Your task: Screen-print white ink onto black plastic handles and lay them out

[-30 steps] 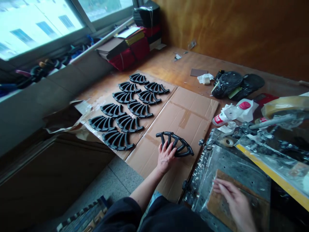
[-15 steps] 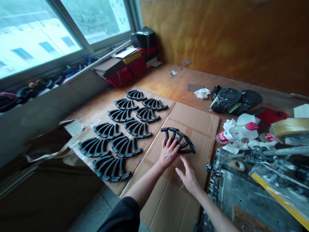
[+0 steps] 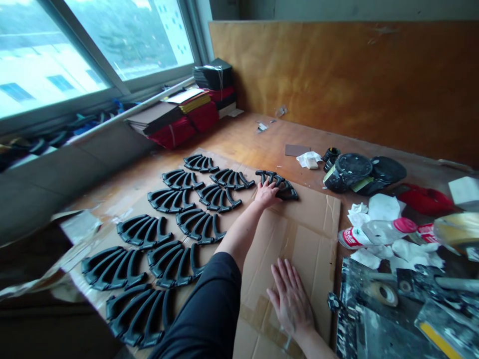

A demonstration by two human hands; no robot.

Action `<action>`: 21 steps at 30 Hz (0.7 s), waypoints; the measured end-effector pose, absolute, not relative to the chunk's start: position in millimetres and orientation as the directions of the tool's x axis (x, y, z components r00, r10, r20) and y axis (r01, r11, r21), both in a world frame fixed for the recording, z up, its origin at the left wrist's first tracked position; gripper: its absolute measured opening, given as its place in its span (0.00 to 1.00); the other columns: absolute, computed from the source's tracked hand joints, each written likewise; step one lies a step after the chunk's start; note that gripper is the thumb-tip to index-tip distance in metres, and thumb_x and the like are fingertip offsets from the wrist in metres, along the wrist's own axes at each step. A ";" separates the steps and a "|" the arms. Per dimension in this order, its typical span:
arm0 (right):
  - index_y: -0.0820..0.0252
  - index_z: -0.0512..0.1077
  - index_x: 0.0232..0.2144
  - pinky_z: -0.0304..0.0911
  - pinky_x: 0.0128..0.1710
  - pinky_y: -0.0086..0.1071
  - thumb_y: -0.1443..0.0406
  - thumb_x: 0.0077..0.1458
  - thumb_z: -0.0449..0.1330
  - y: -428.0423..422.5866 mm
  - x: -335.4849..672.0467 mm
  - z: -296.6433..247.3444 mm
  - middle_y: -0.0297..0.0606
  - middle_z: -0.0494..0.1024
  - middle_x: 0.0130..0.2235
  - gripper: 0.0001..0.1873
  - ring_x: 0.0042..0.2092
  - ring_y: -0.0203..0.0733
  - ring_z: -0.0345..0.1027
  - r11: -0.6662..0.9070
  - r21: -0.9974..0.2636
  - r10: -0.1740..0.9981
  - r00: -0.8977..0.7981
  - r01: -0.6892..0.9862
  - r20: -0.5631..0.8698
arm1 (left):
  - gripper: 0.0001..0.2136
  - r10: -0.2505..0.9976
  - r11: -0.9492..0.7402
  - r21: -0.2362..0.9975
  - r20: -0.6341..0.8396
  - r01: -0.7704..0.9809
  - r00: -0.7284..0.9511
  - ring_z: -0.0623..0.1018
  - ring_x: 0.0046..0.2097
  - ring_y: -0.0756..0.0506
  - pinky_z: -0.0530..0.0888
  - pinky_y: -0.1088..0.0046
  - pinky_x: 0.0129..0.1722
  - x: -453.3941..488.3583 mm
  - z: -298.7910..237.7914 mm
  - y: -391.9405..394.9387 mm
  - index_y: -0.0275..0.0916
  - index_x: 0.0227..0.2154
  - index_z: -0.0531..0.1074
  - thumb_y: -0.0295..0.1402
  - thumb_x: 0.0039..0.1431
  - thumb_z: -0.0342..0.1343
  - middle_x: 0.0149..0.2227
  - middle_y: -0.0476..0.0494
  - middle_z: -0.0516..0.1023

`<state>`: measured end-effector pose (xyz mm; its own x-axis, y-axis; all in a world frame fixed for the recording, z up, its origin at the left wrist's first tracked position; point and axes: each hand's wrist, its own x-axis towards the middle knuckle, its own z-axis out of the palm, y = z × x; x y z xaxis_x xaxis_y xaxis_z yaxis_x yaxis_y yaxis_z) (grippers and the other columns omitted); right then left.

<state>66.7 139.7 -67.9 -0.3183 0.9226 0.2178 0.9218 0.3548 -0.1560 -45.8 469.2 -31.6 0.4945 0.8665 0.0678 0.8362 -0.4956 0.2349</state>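
My left hand point(image 3: 267, 194) reaches far forward, its fingers over a black fan-shaped ribbed part point(image 3: 288, 189) at the far edge of the cardboard point(image 3: 299, 234). The fingertips grip among the ribs, and the hand covers the part's near left side. Closer to me, my right hand point(image 3: 294, 301) lies palm down on the cardboard, fingers extended and holding nothing. To the left, several similar black fan-shaped parts point(image 3: 194, 222) lie in two rows. My left sleeve partly covers the nearest ones.
On the right are black tubs point(image 3: 354, 172), a red-capped plastic bottle point(image 3: 377, 232), crumpled white paper point(image 3: 421, 255), a tape roll point(image 3: 385, 293) and a paint-stained dark surface point(image 3: 377, 334). Red and black stacks point(image 3: 172, 132) stand by the window. A wooden panel point(image 3: 337, 75) rises behind.
My left hand has moved forward with the fan-shaped part, to the cardboard's far edge. My right hand has come down flat onto the cardboard. The view has shifted too.
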 end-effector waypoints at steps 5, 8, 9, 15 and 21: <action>0.58 0.48 0.67 0.48 0.63 0.49 0.58 0.60 0.54 140.9 67.3 -67.6 0.43 0.49 0.68 0.36 0.68 0.53 0.41 0.346 -0.169 0.927 -0.308 0.923 0.216 | 0.23 0.928 -0.369 0.256 0.050 0.894 0.369 0.62 0.60 0.31 0.63 0.46 0.54 -43.0 -39.5 476.3 0.43 0.49 0.73 0.50 0.55 0.55 0.59 0.37 0.67; 0.57 0.48 0.67 0.47 0.63 0.49 0.59 0.60 0.53 140.0 67.4 -69.4 0.42 0.48 0.68 0.36 0.68 0.53 0.40 0.344 -0.177 0.930 -0.308 0.922 0.202 | 0.23 0.972 -0.234 0.259 0.082 0.937 0.220 0.61 0.61 0.31 0.62 0.44 0.54 -42.8 -41.6 465.4 0.42 0.50 0.72 0.49 0.57 0.53 0.60 0.35 0.66; 0.57 0.48 0.67 0.47 0.63 0.49 0.59 0.61 0.53 139.6 67.4 -69.9 0.42 0.48 0.68 0.36 0.68 0.53 0.40 0.345 -0.177 0.930 -0.311 0.922 0.196 | 0.23 0.977 -0.206 0.257 0.105 0.944 0.184 0.59 0.62 0.30 0.61 0.43 0.55 -42.9 -42.7 459.4 0.42 0.52 0.71 0.48 0.58 0.53 0.61 0.35 0.64; 0.57 0.49 0.67 0.43 0.65 0.49 0.59 0.61 0.52 138.8 67.6 -69.8 0.41 0.45 0.69 0.34 0.69 0.52 0.36 0.324 -0.214 0.945 -0.303 0.921 0.125 | 0.30 0.930 -0.290 0.222 0.294 0.931 0.220 0.46 0.69 0.35 0.47 0.46 0.64 -45.6 -55.1 396.2 0.47 0.66 0.51 0.40 0.61 0.50 0.70 0.40 0.45; 0.57 0.54 0.65 0.38 0.67 0.47 0.54 0.61 0.52 141.1 65.3 -51.5 0.41 0.45 0.69 0.33 0.69 0.49 0.33 0.245 -0.379 0.964 -0.266 0.892 -0.004 | 0.27 0.948 -0.276 0.287 0.239 0.917 0.211 0.47 0.69 0.33 0.48 0.47 0.64 -51.1 -59.7 309.8 0.37 0.64 0.56 0.43 0.65 0.42 0.68 0.31 0.50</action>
